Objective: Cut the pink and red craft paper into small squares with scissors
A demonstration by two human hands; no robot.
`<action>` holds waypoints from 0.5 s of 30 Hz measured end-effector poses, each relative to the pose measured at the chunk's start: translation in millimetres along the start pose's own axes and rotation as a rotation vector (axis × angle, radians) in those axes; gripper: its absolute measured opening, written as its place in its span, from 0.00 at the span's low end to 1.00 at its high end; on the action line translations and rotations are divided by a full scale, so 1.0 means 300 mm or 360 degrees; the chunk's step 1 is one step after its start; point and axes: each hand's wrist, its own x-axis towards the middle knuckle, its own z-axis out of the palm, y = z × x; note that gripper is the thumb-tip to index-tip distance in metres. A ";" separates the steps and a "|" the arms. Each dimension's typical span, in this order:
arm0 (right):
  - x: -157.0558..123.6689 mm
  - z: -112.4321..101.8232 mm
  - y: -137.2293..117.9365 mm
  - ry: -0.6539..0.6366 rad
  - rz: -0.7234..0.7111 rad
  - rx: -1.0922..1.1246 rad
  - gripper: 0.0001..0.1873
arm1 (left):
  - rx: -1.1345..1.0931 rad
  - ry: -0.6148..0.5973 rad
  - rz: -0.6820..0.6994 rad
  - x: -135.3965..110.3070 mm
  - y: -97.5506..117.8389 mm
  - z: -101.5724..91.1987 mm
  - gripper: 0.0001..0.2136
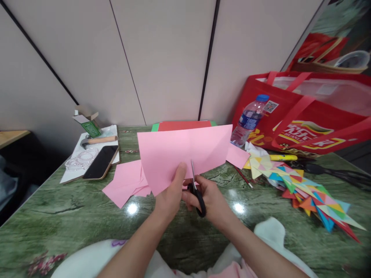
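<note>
Over at left of centre, loose pink pieces point(124, 181) lie on the table point(95, 216). At mid-frame the left hand point(169, 195) has its fingers clamped on the lower edge of a pink sheet point(165, 152), long axis running side to side. Just right of that thumb, scissors point(199, 201) point upward, across that axis; the right hand point(213, 197), nearer them, has its fingers wrapped round the handles, below the sheet.

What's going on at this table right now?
A person's left hand holds up a pink sheet, thumb across its face. The right hand grips black-handled scissors, with a blade in front of the sheet near its middle crease; how far it's cut is unclear. Other pink pieces lie to the left, colorful folded paper to the right.
</note>
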 end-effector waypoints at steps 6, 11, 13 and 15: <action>0.004 -0.002 0.001 0.0009 -0.0108 0.0040 0.20 | 0.0127 0.0123 0.0168 -0.005 -0.002 -0.001 0.16; 0.004 0.000 -0.001 0.0033 -0.0105 0.0045 0.20 | 0.0190 0.0112 0.0202 -0.011 0.007 0.000 0.15; 0.004 -0.001 0.001 0.0053 -0.0109 0.0032 0.20 | 0.0189 0.0072 0.0204 -0.010 0.007 0.002 0.15; 0.004 -0.003 0.004 0.0054 -0.0126 -0.0004 0.19 | 0.0182 0.0032 0.0185 -0.008 0.004 0.002 0.16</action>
